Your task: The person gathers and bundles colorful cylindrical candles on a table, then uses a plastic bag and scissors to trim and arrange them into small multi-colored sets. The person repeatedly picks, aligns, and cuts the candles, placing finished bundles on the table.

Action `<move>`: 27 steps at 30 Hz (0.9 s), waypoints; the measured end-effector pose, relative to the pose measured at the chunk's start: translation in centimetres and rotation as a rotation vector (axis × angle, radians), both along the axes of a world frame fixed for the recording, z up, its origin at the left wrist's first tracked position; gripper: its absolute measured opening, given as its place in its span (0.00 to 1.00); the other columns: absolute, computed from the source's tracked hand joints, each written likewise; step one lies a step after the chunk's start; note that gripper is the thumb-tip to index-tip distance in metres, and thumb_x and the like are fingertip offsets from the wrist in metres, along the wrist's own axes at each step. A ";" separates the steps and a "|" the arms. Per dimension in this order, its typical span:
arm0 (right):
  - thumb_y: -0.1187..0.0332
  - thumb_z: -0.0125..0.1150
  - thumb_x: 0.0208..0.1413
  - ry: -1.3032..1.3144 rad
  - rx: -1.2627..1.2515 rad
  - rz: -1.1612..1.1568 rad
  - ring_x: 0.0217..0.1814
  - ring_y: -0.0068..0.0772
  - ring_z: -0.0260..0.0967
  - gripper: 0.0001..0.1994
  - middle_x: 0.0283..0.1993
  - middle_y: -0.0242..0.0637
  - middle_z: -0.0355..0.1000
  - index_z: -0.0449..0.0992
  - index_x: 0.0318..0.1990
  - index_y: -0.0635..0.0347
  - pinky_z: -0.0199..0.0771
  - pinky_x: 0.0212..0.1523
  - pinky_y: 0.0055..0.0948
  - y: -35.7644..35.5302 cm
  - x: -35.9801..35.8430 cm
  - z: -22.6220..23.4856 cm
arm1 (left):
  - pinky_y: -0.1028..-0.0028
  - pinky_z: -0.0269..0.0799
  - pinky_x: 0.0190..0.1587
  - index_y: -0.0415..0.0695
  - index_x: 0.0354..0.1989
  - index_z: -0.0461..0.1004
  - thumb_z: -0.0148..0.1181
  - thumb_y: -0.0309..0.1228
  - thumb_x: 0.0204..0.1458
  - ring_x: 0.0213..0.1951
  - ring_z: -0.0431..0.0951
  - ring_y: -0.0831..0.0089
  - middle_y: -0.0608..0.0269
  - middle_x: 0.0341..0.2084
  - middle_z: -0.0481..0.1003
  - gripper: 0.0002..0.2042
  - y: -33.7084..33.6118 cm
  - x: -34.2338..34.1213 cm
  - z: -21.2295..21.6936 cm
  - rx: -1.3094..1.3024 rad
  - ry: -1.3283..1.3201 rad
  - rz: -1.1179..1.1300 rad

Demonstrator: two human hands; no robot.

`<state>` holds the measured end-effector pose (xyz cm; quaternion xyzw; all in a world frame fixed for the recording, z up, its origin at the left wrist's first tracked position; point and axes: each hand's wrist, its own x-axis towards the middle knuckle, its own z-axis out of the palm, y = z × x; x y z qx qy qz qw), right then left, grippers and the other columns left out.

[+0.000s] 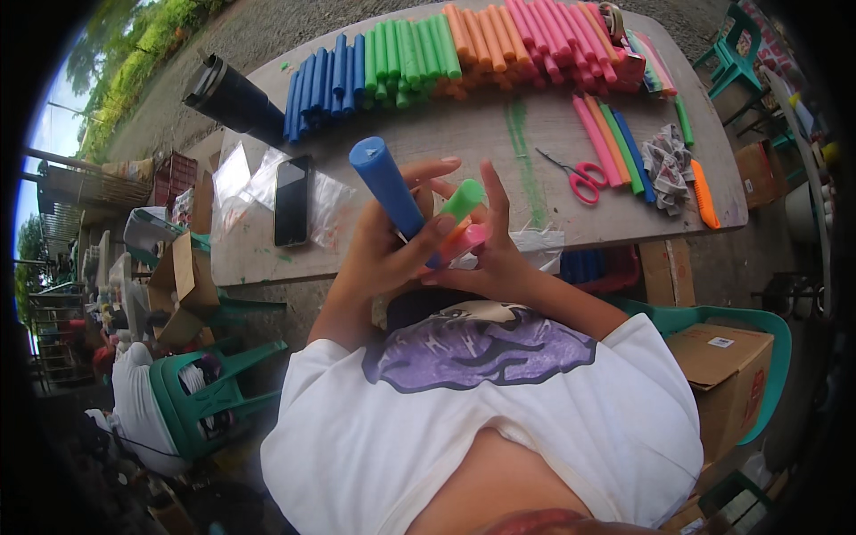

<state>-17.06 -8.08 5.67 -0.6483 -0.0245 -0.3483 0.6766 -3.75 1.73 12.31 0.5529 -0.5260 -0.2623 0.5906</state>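
Above the table's near edge, my two hands close around a small bundle of coloured candles. My left hand (383,236) grips a thick blue candle (385,178) that tilts up and to the left, its thumb reaching across toward a green candle (465,198). Lower in the bundle, a pink candle (475,235) and a bit of an orange candle (456,236) show between the hands. My right hand (504,254) steadies the bundle from the right, with its index finger raised. Clear plastic glints by its palm. The candles' lower ends are mostly hidden.
Rows of blue candles (325,85), green candles (406,53), orange candles (486,37) and pink candles (562,36) line the table's (374,129) far side. A tumbler (234,98), phone (292,201), scissors (584,183), crumpled paper (667,168) and orange cutter (704,194) lie around.
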 end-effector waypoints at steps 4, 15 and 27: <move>0.69 0.75 0.46 0.311 -0.196 0.075 0.53 0.43 0.74 0.46 0.54 0.45 0.72 0.50 0.71 0.48 0.73 0.51 0.38 -1.6 -0.8 0.4 | 0.78 0.59 0.36 0.39 0.61 0.68 0.60 0.22 0.53 0.33 0.62 0.81 0.70 0.31 0.63 0.24 -0.5 0.2 0.8 -0.005 -0.124 -0.002; 0.72 0.72 0.50 0.267 -0.223 0.020 0.48 0.38 0.76 0.47 0.48 0.45 0.76 0.45 0.72 0.50 0.73 0.50 0.35 -3.8 -0.4 2.2 | 0.62 0.59 0.60 0.39 0.66 0.58 0.59 0.38 0.51 0.56 0.66 0.64 0.51 0.55 0.64 0.33 -2.2 1.0 0.6 -0.108 0.109 -0.047; 0.79 0.69 0.51 0.043 -0.261 -0.118 0.27 0.24 0.77 0.29 0.40 0.40 0.75 0.67 0.61 0.51 0.75 0.25 0.24 -6.8 -0.6 3.6 | 0.63 0.67 0.55 0.41 0.54 0.72 0.71 0.33 0.46 0.56 0.72 0.60 0.49 0.57 0.68 0.26 -3.4 1.3 -2.6 -0.061 0.087 -0.052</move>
